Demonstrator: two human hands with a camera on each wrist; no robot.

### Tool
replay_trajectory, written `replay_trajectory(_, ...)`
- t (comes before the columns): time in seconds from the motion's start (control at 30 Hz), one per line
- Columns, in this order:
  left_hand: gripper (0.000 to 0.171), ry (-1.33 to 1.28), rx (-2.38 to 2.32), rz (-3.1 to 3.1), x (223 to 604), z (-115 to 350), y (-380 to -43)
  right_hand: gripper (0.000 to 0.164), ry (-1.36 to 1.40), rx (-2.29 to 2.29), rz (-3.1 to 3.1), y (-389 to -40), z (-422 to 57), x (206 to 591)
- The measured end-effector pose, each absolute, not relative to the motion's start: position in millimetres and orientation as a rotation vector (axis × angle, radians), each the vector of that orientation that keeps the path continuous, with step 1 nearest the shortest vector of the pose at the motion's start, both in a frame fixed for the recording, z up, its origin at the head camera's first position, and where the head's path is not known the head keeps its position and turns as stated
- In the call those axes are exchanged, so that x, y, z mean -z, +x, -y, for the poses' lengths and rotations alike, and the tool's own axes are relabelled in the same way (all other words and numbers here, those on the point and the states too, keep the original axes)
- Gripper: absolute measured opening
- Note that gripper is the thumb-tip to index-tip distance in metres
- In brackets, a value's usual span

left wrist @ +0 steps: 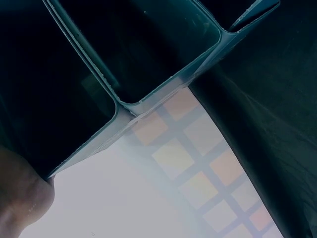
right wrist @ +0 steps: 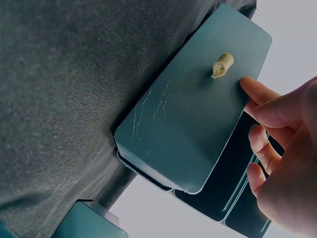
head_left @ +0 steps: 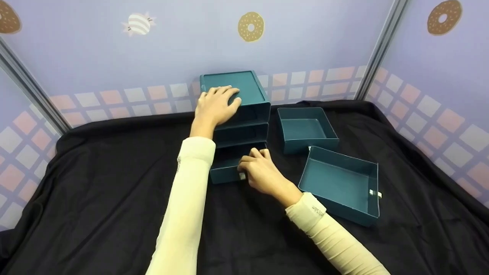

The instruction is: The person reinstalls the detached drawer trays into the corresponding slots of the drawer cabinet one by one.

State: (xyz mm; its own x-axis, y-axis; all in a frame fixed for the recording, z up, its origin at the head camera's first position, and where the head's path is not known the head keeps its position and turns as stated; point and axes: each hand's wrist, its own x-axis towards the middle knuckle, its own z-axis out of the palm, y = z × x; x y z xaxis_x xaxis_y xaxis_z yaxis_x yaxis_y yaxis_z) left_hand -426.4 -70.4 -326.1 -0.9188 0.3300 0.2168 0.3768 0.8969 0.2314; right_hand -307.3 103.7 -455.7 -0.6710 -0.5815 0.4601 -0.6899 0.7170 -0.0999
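Observation:
A dark teal drawer cabinet point(head_left: 235, 86) stands against the back wall, its two upper slots showing no drawers. My left hand point(head_left: 217, 105) rests on its top near the front left corner, fingers extended; in the left wrist view only part of that hand point(left wrist: 22, 193) shows. The bottom drawer point(head_left: 225, 174) is pulled partly out. At its upper rim, my right hand point(head_left: 263, 172) pinches the drawer front beside the small pale knob point(right wrist: 223, 65). In the right wrist view, the other fingers point(right wrist: 257, 141) curl above the rim.
Two loose teal drawers lie right of the cabinet: one behind point(head_left: 305, 130), one nearer and angled point(head_left: 336, 183), with a pale knob point(head_left: 375, 193). Black cloth point(head_left: 114, 191) covers the table. Patterned wall panels point(head_left: 183, 42) enclose the back and sides.

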Motion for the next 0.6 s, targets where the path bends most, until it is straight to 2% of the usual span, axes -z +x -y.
replay_trajectory(0.6, 0.055, -0.539, 0.393, 2.879, 326.0, 70.1, -426.4, 0.025, 0.991, -0.324, 2.525, -316.9, -101.3, 455.2)
